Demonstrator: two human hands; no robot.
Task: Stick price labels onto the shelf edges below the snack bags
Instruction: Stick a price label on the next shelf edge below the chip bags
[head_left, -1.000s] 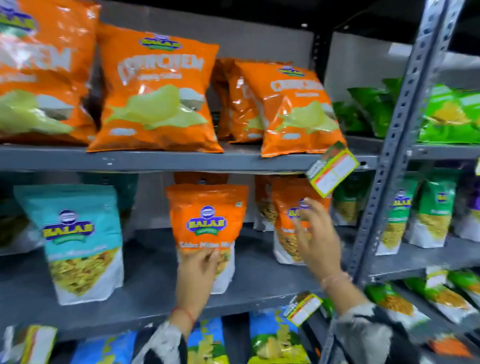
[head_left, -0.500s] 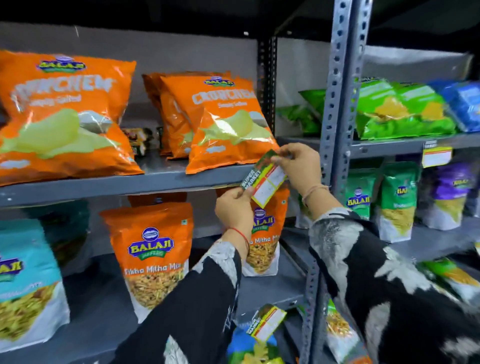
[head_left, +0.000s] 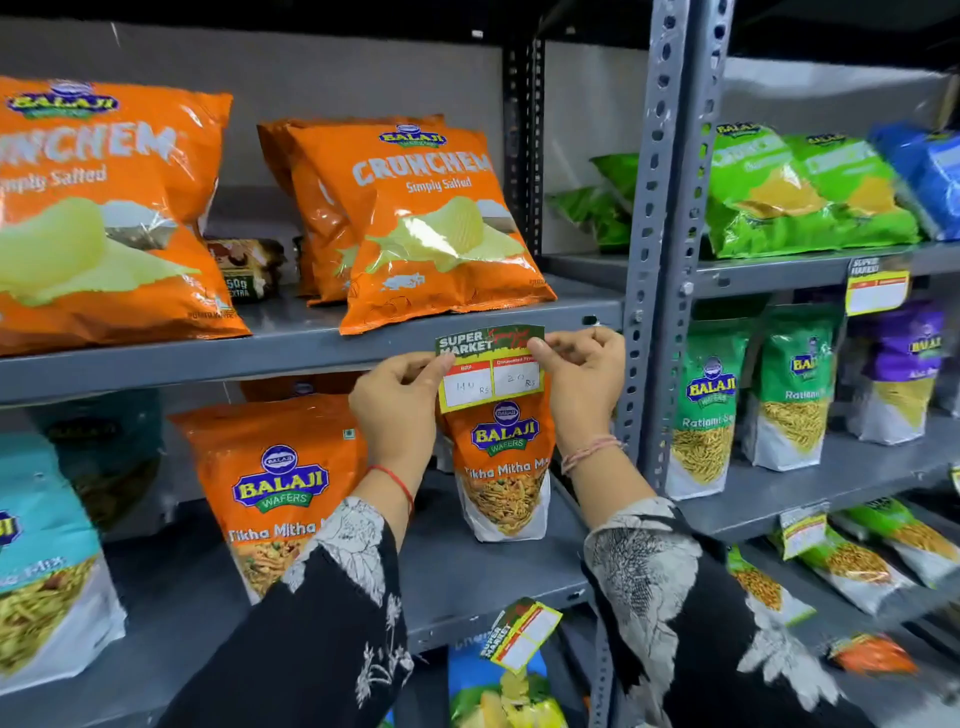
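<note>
The price label (head_left: 491, 372) is held flat against the front edge of the grey shelf (head_left: 291, 347), just below an orange Balaji "Crunchem Simply Salted" bag (head_left: 436, 223). "SUPER MARKET" is printed in white on its green top band; below, two white boxes under red headers carry handwritten prices ending in "Rs", the right one read as "20", the left one unclear. The label's left edge is pinched by the left hand (head_left: 397, 400), and its upper right corner is pinched between thumb and fingers of the right hand (head_left: 582, 382). Behind its lower half stands an orange Balaji Wafers "Tikha Mitha Mix" pouch (head_left: 506, 478); a second such pouch (head_left: 280, 493) stands to the left. A larger Crunchem bag (head_left: 104, 208) lies at the far left. Past the perforated upright (head_left: 670, 249), green Balaji "Ratlami Sev" pouches (head_left: 709, 410) are seen, and another label (head_left: 877, 287) hangs from the shelf above them. A further label (head_left: 522, 635) is stuck on the shelf edge below.
</note>
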